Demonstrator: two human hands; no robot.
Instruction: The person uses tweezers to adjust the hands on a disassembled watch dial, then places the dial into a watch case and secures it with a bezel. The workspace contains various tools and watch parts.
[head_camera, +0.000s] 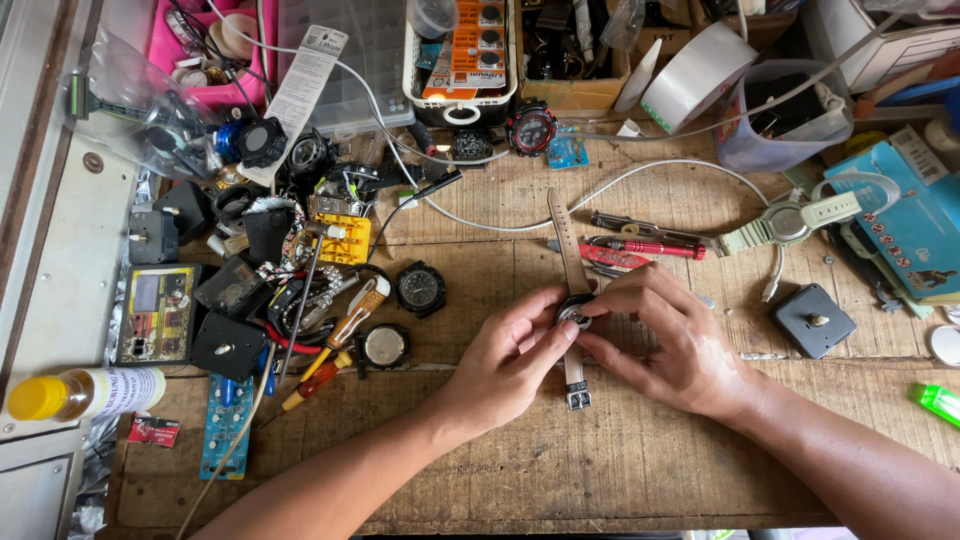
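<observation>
Head view, looking straight down onto a cluttered wooden bench.

Near the middle: a wristwatch with a tan strap, long axis running almost straight away from the person, tilted slightly left at the far end. Far strap end pointing toward the back of the bench; near end, with its metal buckle, pointing toward the person. Watch case between the two hands, mostly covered by fingers.

Left hand coming in from the lower left, thumb and fingertips pinched on the left side of the case. Right hand coming in from the lower right, fingers curled over the case from the right, closed on the watch as well. Both hands touching each other over the case; strap sticking out above and below them.

Open room: bare wood in front of the hands, toward the near bench edge. Just beyond the hands, a red screwdriver and a white cable. Left side crowded: loose watch cases, small tools, a yellow-capped bottle near the left edge. Right side: a square black clock movement, well apart from the hands, and a pale green watch farther back.
</observation>
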